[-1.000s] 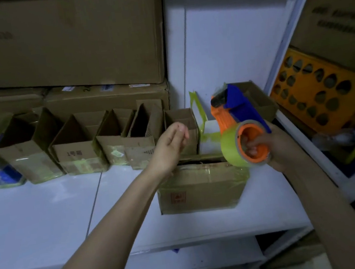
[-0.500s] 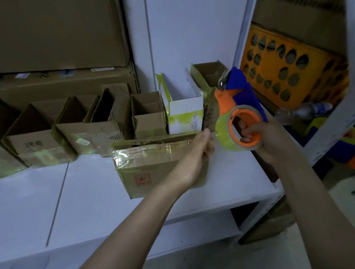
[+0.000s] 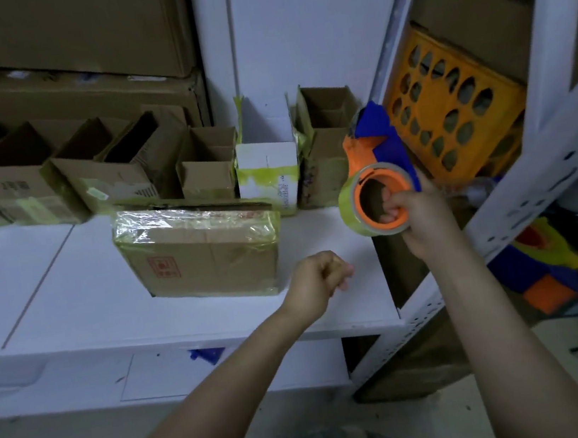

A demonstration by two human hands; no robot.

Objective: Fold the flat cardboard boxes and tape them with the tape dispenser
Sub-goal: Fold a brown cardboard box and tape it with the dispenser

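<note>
- Right hand (image 3: 419,217): grips the tape dispenser (image 3: 373,155), with fingers hooked through the orange core of its roll. It holds the dispenser upright in the air over the shelf's right end.
- Left hand (image 3: 316,278): fingers loosely curled, nothing in them. It hovers over the shelf (image 3: 48,289) near the front edge, just right of the taped box (image 3: 203,256) and clear of it.
- Taped box: lies closed a little right of the shelf's middle, its far edge close to the back row. It is brown corrugated card with a red stamp on the facing panel. Glossy, wrinkled yellowish tape covers the top edge and corners.
- Handling, as a judgement: likely light and stiff, though the walls would dent under a hard squeeze. The tape film looks slick, so take the box by two opposite bare card sides.
- Dispenser: hard orange and blue plastic with a yellow-green roll, rigid. Its handle should give a steadier hold than the core. Cutter not discernible.
- Back edge: a row of open boxes (image 3: 205,163), flaps up, yellow tape at their bases, with a white box (image 3: 266,162) among them.
- Past the right end: an orange crate (image 3: 451,114) with oval holes sits behind a white perforated upright (image 3: 547,34).
</note>
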